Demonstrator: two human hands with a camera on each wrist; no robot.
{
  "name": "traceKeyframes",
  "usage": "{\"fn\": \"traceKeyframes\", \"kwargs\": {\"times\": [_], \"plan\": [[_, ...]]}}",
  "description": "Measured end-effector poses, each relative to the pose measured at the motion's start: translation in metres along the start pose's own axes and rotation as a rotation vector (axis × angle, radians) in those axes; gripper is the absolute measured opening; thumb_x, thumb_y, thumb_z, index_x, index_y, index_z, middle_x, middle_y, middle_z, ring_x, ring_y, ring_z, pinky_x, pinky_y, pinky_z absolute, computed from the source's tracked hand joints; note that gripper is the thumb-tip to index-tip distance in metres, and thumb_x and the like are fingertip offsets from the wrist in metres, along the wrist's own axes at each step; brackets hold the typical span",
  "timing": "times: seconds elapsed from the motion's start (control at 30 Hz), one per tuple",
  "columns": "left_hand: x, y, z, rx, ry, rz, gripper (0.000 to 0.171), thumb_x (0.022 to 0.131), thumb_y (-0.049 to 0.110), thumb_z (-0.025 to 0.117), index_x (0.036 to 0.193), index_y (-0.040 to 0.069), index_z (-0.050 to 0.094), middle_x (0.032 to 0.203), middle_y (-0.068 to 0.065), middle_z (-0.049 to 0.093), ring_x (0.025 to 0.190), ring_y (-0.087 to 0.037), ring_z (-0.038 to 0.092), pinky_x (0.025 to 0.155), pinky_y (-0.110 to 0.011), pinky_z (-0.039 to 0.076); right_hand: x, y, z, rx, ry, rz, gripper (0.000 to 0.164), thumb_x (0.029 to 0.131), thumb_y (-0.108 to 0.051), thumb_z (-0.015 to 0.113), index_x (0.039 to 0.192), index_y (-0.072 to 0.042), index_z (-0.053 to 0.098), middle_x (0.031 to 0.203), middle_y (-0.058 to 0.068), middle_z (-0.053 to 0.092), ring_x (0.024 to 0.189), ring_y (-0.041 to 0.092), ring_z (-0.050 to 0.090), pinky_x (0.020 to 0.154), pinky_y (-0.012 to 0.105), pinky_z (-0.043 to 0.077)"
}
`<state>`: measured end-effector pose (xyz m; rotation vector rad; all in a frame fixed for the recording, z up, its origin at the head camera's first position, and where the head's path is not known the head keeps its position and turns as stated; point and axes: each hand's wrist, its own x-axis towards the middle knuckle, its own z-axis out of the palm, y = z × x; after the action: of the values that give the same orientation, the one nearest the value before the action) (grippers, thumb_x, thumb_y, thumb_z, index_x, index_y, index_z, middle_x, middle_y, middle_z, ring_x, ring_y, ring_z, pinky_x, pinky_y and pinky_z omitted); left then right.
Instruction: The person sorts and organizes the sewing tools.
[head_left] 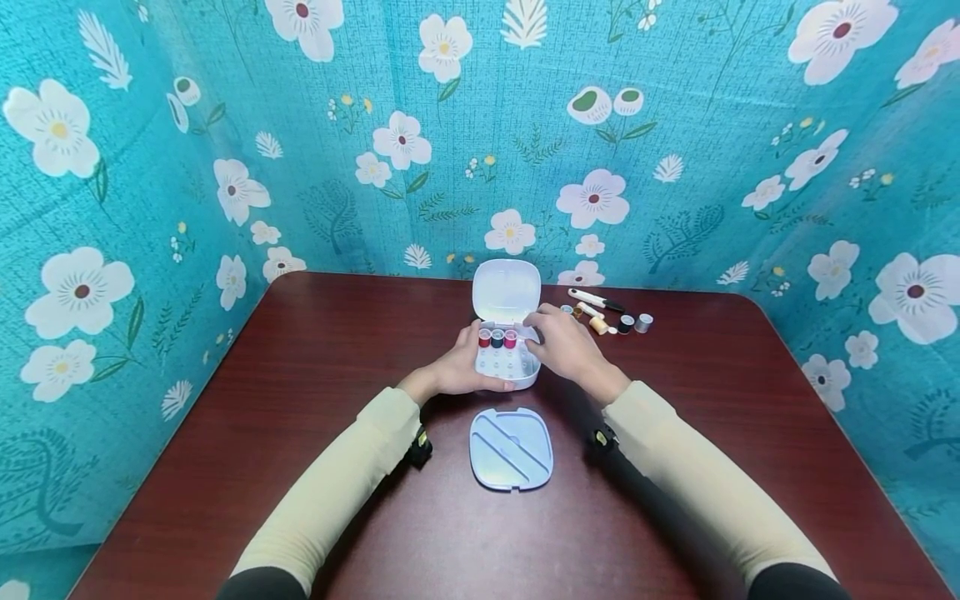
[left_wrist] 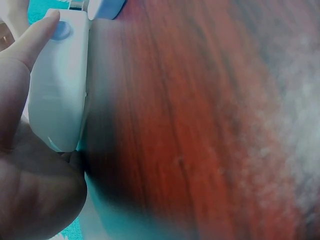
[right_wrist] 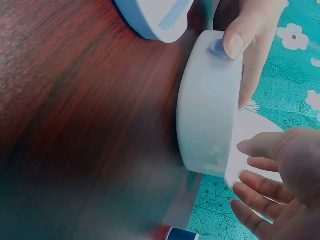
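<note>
A white plastic sewing box (head_left: 529, 382) stands on the table with its lid (head_left: 506, 287) raised at the back. Along its rear row sit a red thread spool (head_left: 484, 338), a dark one (head_left: 497, 338) and a pinkish-red one (head_left: 510, 339). My left hand (head_left: 459, 367) grips the box's left side, its thumb (right_wrist: 235, 44) lying on the front by a blue button (right_wrist: 217, 48). Over the box's rear right corner is my right hand (head_left: 564, 340). In the right wrist view its fingers (right_wrist: 262, 189) are loosely bent, with nothing seen between them.
A pale blue tray insert (head_left: 512, 450) with slanted ridges lies in front of the box. Behind my right hand are a black-and-white slim tool (head_left: 596, 300), a yellowish spool (head_left: 598, 325), a dark spool (head_left: 626, 323) and a grey spool (head_left: 643, 322). A flowered curtain (head_left: 442, 150) borders the table.
</note>
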<state>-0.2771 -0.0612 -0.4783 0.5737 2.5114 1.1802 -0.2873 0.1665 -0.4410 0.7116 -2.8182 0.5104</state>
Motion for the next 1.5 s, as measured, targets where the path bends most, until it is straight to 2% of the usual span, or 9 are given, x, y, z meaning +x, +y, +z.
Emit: {"fn": "traceKeyframes", "kwargs": {"times": [0.23,0.43,0.7,1.03,1.5], "plan": [[0.001,-0.001,0.001,0.003,0.004,-0.005,0.133,0.073,0.051,0.089,0.162,0.011,-0.001,0.157,-0.014,0.019,0.137,-0.027,0.036,0.114,-0.044,0.036,-0.005,0.005,-0.001,0.02,-0.001,-0.003,0.028,0.091,-0.012,0.075,0.118,-0.003,0.074,0.11,0.014,0.067,0.092,0.027,0.062,0.079,0.044,0.055],[0.003,-0.003,0.002,0.025,0.007,-0.014,0.133,0.072,0.054,0.088,0.161,0.012,-0.001,0.157,-0.014,0.019,0.137,-0.027,0.036,0.114,-0.045,0.036,-0.009,0.008,-0.002,0.015,-0.014,0.025,0.029,0.091,-0.014,0.077,0.118,-0.003,0.074,0.111,0.013,0.066,0.095,0.027,0.063,0.082,0.044,0.055],[0.0,0.0,0.001,-0.003,0.012,-0.011,0.133,0.071,0.052,0.09,0.161,0.01,0.002,0.156,-0.015,0.021,0.136,-0.029,0.036,0.114,-0.045,0.036,-0.013,0.014,-0.003,0.033,-0.01,0.032,0.028,0.09,-0.014,0.078,0.116,-0.002,0.074,0.111,0.015,0.068,0.098,0.028,0.065,0.088,0.045,0.055],[0.001,-0.001,0.0,0.005,0.003,-0.017,0.133,0.072,0.052,0.09,0.162,0.011,-0.001,0.156,-0.015,0.019,0.137,-0.028,0.036,0.115,-0.044,0.035,-0.017,0.023,-0.004,0.026,-0.001,0.05,0.03,0.088,-0.016,0.08,0.115,-0.003,0.074,0.105,0.013,0.068,0.097,0.027,0.065,0.087,0.045,0.056],[0.001,-0.003,0.0,0.005,0.004,-0.028,0.136,0.071,0.057,0.089,0.162,0.014,-0.001,0.157,-0.012,0.018,0.136,-0.027,0.036,0.113,-0.045,0.037,-0.025,0.044,-0.003,0.028,0.006,0.071,0.028,0.09,-0.015,0.077,0.115,-0.003,0.074,0.108,0.013,0.067,0.1,0.028,0.066,0.087,0.048,0.055]]}}
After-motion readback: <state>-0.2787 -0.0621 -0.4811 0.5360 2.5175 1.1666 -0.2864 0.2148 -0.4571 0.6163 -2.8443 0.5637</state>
